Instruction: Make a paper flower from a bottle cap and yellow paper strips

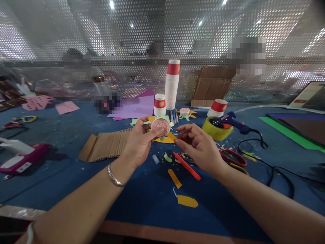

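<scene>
My left hand (pixel 138 144) is closed on a small round white disc (pixel 157 124) that looks like a cut-off paper cup bottom, with red lines drawn over its face. The thumb presses on the disc's front. An orange paper strip (pixel 171 136) juts out from its lower right side. My right hand (pixel 200 147) pinches the far tip of that strip between thumb and fingers. Below the hands, a red marker (pixel 186 166) lies at a slant. Cut orange paper pieces (pixel 187 200) and green scraps (pixel 167 157) are strewn around it.
Corrugated cardboard (pixel 108 145) lies left of the hands. Behind stand a tall cup stack (pixel 172 89) and a shorter one (pixel 159 105). To the right, a blue glue gun (pixel 235 122) rests on a yellow tape roll (pixel 215 132), near red-handled scissors (pixel 235 157) and a black cable (pixel 273 169).
</scene>
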The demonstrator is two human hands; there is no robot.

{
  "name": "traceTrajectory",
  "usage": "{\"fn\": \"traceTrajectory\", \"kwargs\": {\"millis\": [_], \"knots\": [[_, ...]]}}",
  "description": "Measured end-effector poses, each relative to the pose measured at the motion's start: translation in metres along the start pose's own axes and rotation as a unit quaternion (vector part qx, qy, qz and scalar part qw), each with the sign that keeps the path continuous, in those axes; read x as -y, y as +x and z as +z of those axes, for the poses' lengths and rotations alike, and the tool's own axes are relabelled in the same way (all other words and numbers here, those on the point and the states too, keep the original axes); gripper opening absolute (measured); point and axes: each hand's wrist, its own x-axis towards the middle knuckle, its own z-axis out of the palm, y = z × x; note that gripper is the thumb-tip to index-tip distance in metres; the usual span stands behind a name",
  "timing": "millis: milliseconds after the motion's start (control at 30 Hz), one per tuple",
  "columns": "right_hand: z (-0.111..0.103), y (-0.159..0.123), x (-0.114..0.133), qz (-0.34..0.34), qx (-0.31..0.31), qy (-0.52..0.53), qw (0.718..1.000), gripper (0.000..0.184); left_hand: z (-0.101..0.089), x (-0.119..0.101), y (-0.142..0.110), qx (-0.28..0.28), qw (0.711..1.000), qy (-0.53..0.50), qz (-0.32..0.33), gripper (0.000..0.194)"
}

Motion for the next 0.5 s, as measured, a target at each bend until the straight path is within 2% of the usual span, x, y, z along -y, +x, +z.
{"fn": "traceTrajectory", "kwargs": {"millis": [133,300,500], "knots": [[0.0021,-0.0001,0.0007,-0.008,-0.014,0.011,1.0,0.026,-0.0001,0.0025,-0.0014,0.025,0.999,0.021,-0.011,0.051],[0.0019,0.0002,0.0021,-0.002,-0.014,0.003,1.0,0.025,-0.0024,0.0026,0.0004,0.013,0.999,0.029,0.003,0.054],[0.0011,-0.0012,0.0013,-0.002,-0.009,0.003,1.0,0.029,0.0003,0.0041,-0.002,0.027,0.999,0.045,-0.01,0.057]]}}
